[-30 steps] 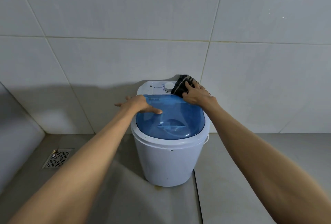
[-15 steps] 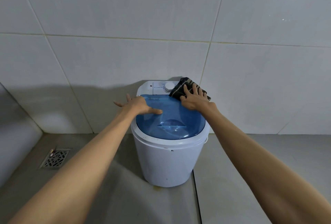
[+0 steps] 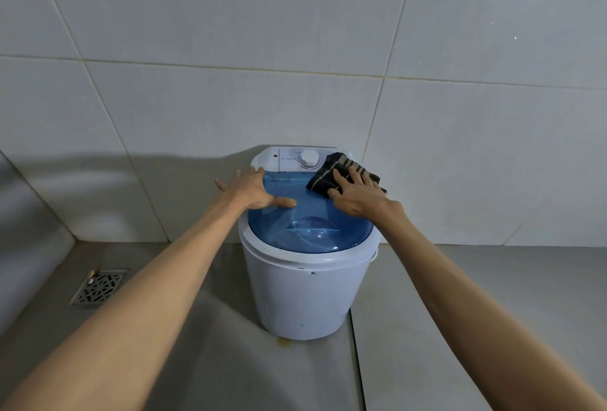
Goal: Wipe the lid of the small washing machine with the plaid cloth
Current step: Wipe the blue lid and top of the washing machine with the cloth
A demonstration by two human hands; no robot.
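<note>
Head view: small white plastic washing machine [image 3: 307, 292] standing against tiled wall. Right hand [image 3: 358, 202], fingers spread flat, pressing dark plaid cloth [image 3: 341, 171] onto far right edge of translucent blue lid [image 3: 315, 230]. Left hand [image 3: 254, 190], open and flat, gripping nothing, resting on lid's far left.

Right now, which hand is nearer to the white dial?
Right. The right hand presses the plaid cloth just beside the white dial; the left hand lies farther away.

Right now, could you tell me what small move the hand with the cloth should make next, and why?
Probably sweep the right hand and plaid cloth forward across the blue lid: the cloth sits at its back right corner, with the left hand bracing.
</note>
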